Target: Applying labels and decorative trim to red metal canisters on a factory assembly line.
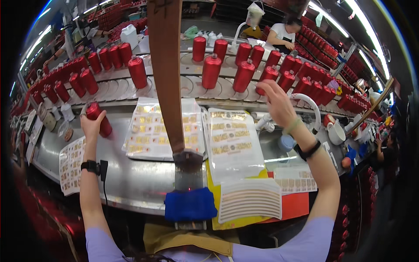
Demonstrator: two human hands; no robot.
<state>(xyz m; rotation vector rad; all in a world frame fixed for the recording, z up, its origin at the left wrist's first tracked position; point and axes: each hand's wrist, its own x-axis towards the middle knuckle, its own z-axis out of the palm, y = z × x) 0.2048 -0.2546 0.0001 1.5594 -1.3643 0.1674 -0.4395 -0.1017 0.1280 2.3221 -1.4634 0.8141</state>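
On the left of the metal table, my left hand is closed round a red bottle, which tilts a little. My right hand reaches to the conveyor, its fingers curled at the lower part of another red bottle. That bottle's base is partly hidden by my fingers. Between my arms lie sheets of gold labels and a clear-covered sheet with gold strips. Nearer me is a white sheet with curved grey strips.
A brown upright post stands in front of me, with a blue cloth at its foot. Rows of red bottles ride the conveyor. A white bent pipe rises beside my right forearm. Across the line sits another person.
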